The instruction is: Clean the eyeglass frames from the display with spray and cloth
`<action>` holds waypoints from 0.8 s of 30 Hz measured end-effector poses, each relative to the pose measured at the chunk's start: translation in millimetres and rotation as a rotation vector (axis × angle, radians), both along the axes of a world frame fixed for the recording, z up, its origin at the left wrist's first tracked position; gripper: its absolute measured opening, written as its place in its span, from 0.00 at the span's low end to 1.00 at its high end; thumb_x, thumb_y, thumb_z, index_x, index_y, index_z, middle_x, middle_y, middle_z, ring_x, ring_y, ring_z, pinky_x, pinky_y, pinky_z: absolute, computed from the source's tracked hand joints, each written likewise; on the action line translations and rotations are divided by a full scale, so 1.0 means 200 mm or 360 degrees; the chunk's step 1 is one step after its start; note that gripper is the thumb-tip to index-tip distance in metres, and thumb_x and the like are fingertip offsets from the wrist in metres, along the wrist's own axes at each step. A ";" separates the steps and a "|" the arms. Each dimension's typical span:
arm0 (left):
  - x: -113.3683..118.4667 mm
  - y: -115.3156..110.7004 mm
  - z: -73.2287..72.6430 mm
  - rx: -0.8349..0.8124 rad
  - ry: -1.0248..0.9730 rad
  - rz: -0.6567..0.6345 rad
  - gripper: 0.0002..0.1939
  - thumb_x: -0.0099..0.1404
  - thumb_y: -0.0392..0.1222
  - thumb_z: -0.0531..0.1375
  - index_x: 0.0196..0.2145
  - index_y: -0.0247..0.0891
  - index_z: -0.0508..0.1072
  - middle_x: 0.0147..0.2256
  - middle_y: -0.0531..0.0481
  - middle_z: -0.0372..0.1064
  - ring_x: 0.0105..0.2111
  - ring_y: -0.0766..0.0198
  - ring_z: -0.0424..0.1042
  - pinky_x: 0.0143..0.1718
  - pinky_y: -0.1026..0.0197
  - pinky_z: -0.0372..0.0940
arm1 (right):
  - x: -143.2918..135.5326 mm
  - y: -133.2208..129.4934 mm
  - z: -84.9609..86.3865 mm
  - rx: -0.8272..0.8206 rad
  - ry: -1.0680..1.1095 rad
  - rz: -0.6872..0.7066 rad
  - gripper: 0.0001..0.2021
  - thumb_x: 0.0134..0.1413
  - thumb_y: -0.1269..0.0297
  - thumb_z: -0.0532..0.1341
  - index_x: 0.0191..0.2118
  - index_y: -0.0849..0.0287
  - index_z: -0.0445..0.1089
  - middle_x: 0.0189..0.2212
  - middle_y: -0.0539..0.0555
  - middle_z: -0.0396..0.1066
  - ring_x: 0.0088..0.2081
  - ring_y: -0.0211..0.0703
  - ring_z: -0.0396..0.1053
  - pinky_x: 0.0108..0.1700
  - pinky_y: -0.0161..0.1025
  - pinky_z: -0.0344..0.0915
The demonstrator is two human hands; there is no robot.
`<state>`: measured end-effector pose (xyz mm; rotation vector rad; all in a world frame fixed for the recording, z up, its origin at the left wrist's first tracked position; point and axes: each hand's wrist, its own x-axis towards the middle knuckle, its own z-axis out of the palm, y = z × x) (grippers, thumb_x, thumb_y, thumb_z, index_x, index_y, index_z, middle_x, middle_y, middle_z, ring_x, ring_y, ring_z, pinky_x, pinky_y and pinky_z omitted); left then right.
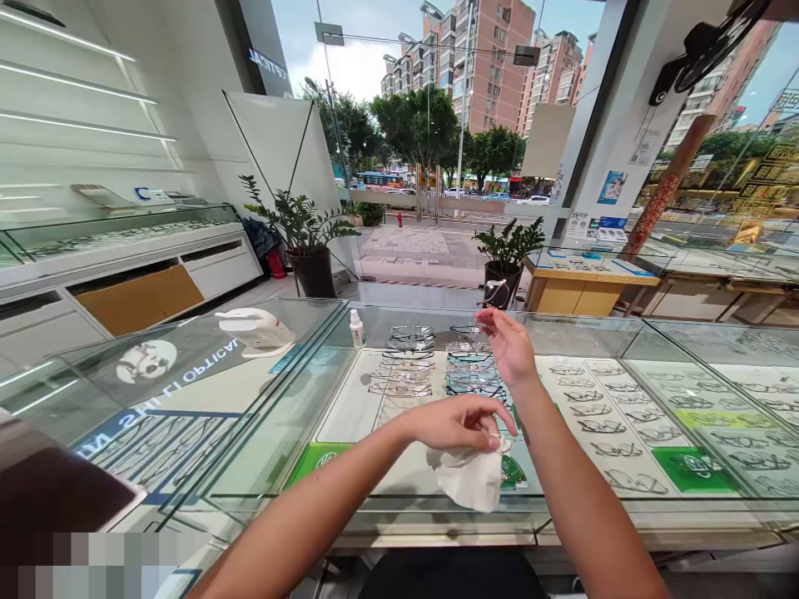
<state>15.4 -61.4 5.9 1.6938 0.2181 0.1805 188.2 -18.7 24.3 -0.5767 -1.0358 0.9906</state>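
Note:
My left hand (pixel 459 422) is closed, pinching a white cloth (pixel 471 478) that hangs down over the front of the glass counter. Farther out and to the right, my right hand (pixel 510 343) is raised, its fingertips pinched together. A thin-rimmed pair of glasses (pixel 496 293) shows just above those fingertips and appears held by them; the exact grip is too small to see clearly. Below and left of the right hand lie rows of glasses, one dark-framed row (pixel 471 374) and another row (pixel 403 366) farther left.
A white spray bottle (pixel 356 329) stands near the counter's far edge. On the left counter sits a white device (pixel 255 331). More glasses (pixel 599 408) fill the display at right. Two potted plants, one left (pixel 318 270) and one right (pixel 503 279), stand beyond the glass counter (pixel 387 506).

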 end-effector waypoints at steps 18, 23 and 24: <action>0.04 0.04 -0.12 0.1792 -0.0274 0.0561 0.21 0.75 0.51 0.58 0.27 0.40 0.80 0.21 0.52 0.65 0.25 0.64 0.66 0.33 0.58 0.60 | 0.03 -0.02 0.02 0.0141 -0.0398 -0.0002 0.14 0.65 0.52 0.62 0.33 0.54 0.77 0.36 0.54 0.74 0.42 0.46 0.69 0.44 0.41 0.62; -0.12 0.19 0.02 0.1958 -0.0588 0.1776 0.13 0.74 0.48 0.59 0.36 0.39 0.77 0.29 0.49 0.72 0.28 0.63 0.69 0.33 0.60 0.64 | 0.05 -0.04 0.04 0.0247 -0.0716 0.0069 0.16 0.68 0.52 0.60 0.30 0.55 0.73 0.32 0.52 0.68 0.39 0.46 0.65 0.45 0.42 0.60; -0.14 0.22 0.04 0.2049 -0.0657 0.1931 0.12 0.72 0.49 0.63 0.45 0.39 0.77 0.37 0.45 0.76 0.36 0.59 0.73 0.39 0.58 0.68 | 0.05 -0.05 0.05 0.0261 -0.0784 0.0093 0.17 0.68 0.52 0.59 0.30 0.55 0.73 0.31 0.52 0.67 0.38 0.46 0.64 0.45 0.43 0.60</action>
